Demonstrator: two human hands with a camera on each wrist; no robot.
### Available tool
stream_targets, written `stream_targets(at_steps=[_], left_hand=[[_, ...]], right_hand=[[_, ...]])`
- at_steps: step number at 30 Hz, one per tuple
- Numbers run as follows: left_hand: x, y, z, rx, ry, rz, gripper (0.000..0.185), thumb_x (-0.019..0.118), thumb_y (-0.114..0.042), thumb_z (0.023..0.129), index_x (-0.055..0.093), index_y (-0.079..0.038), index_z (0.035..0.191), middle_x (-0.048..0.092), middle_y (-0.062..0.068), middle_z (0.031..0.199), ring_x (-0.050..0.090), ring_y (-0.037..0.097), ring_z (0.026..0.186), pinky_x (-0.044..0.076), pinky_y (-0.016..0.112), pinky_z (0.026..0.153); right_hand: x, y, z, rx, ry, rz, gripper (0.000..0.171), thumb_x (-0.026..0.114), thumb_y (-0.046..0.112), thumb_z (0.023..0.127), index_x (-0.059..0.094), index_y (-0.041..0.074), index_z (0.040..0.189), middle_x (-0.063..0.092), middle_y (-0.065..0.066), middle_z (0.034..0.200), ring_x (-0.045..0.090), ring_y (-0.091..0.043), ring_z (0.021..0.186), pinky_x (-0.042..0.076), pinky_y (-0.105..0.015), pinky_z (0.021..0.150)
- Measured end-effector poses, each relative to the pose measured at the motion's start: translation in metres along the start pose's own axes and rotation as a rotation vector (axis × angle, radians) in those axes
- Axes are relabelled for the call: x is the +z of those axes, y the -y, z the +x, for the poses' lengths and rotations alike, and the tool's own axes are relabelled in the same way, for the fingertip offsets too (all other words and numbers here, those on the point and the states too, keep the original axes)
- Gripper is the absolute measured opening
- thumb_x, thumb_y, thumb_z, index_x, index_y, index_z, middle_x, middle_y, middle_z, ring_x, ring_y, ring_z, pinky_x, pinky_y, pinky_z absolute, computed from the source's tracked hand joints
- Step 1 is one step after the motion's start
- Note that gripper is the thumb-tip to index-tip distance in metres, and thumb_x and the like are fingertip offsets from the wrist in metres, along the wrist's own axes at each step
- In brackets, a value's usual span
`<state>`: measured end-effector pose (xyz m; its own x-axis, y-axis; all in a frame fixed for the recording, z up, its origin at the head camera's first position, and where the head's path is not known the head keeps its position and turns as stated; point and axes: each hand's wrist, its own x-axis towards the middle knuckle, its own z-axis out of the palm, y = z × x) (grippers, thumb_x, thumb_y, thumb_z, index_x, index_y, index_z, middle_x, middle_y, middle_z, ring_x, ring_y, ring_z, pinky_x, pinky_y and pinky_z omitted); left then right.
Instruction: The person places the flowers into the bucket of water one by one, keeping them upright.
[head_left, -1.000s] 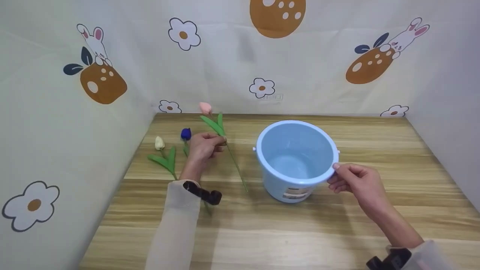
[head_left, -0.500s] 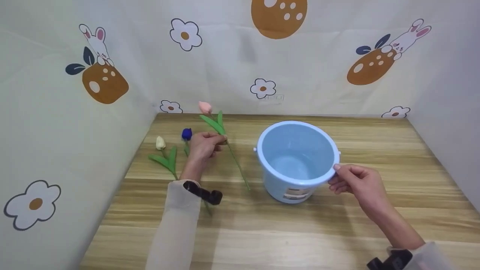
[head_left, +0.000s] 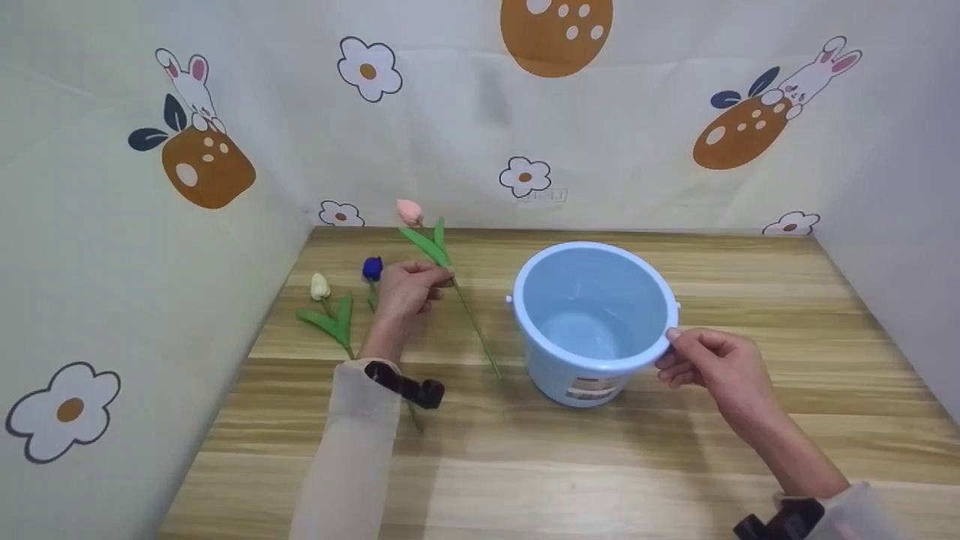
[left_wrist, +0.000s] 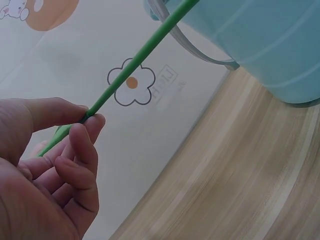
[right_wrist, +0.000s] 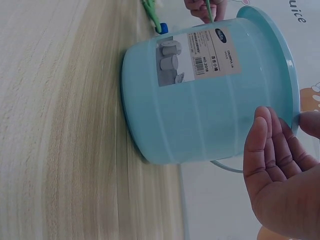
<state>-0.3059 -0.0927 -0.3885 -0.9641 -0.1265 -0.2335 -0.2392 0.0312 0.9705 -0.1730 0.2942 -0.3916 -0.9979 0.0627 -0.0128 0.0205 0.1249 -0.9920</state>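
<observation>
A light blue plastic bucket [head_left: 592, 319] stands upright on the wooden table [head_left: 675, 450]; it is empty inside. My right hand [head_left: 705, 360] pinches its rim at the near right, thumb on top [right_wrist: 272, 150]. My left hand [head_left: 409, 289] pinches the green stem of a pink artificial tulip [head_left: 410, 213], lifted a little off the table left of the bucket. In the left wrist view the stem [left_wrist: 135, 62] runs up from my fingertips [left_wrist: 87, 120] toward the bucket [left_wrist: 260, 45]. A blue tulip [head_left: 372, 268] and a white tulip [head_left: 320, 286] lie left of that hand.
Walls of patterned cloth [head_left: 525, 112] close in the table at the back and both sides. The bucket's thin handle [left_wrist: 195, 47] hangs down its side. A white label [right_wrist: 200, 52] is stuck on the bucket's wall.
The pink tulip's head has risen slightly in my left hand. The bucket and my right hand have stayed in place.
</observation>
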Motion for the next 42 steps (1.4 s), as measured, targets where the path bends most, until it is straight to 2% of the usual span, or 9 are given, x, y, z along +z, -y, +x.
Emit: stream_targets(at_steps=[7,15,23,29,35,42], left_hand=[[0.000,-0.002,0.000,-0.017,-0.007,-0.018,0.011,0.081,-0.011,0.091,0.073,-0.007,0.097,0.077,-0.002,0.078,0.063,0.008,0.061,0.042,0.018,0.051],[0.002,-0.008,-0.004,-0.001,-0.012,-0.033,0.009,0.081,-0.011,0.091,0.074,-0.008,0.096,0.078,-0.001,0.081,0.064,0.009,0.063,0.042,0.018,0.052],[0.004,-0.014,-0.007,0.007,0.009,-0.101,0.008,0.080,-0.008,0.092,0.072,-0.007,0.092,0.077,-0.002,0.075,0.061,0.007,0.057,0.038,0.016,0.047],[0.004,-0.020,-0.010,0.008,0.024,-0.104,0.008,0.081,-0.010,0.092,0.073,-0.008,0.093,0.077,-0.002,0.076,0.059,0.007,0.058,0.038,0.016,0.047],[0.005,-0.024,-0.011,0.028,0.031,-0.122,0.007,0.079,-0.010,0.093,0.074,-0.005,0.096,0.077,-0.001,0.076,0.058,0.006,0.058,0.036,0.015,0.046],[0.008,-0.029,-0.015,0.060,0.027,-0.165,0.008,0.078,-0.008,0.094,0.071,-0.006,0.091,0.076,0.000,0.074,0.057,0.006,0.056,0.035,0.015,0.045]], right_hand=[[0.000,0.000,0.000,0.006,0.007,0.001,0.028,0.067,0.021,0.106,0.077,-0.004,0.097,0.078,-0.006,0.079,0.075,-0.017,0.068,0.065,-0.031,0.068],[0.000,0.001,0.000,0.020,-0.001,0.002,0.028,0.067,0.021,0.106,0.078,-0.003,0.096,0.078,-0.007,0.078,0.075,-0.017,0.068,0.065,-0.031,0.068],[0.002,0.001,0.000,0.029,-0.011,0.013,0.026,0.067,0.017,0.105,0.077,-0.005,0.096,0.077,-0.008,0.077,0.074,-0.018,0.066,0.065,-0.032,0.066],[0.001,0.001,0.000,0.037,-0.013,0.016,0.024,0.068,0.018,0.105,0.078,-0.002,0.096,0.077,-0.008,0.077,0.075,-0.019,0.066,0.065,-0.032,0.067],[0.000,0.000,0.001,0.033,-0.010,-0.001,0.025,0.067,0.019,0.106,0.078,-0.002,0.098,0.077,-0.007,0.078,0.075,-0.018,0.067,0.065,-0.032,0.067],[0.000,0.001,0.001,0.035,-0.002,-0.014,0.025,0.066,0.020,0.106,0.079,-0.001,0.098,0.078,-0.007,0.079,0.075,-0.018,0.068,0.065,-0.032,0.068]])
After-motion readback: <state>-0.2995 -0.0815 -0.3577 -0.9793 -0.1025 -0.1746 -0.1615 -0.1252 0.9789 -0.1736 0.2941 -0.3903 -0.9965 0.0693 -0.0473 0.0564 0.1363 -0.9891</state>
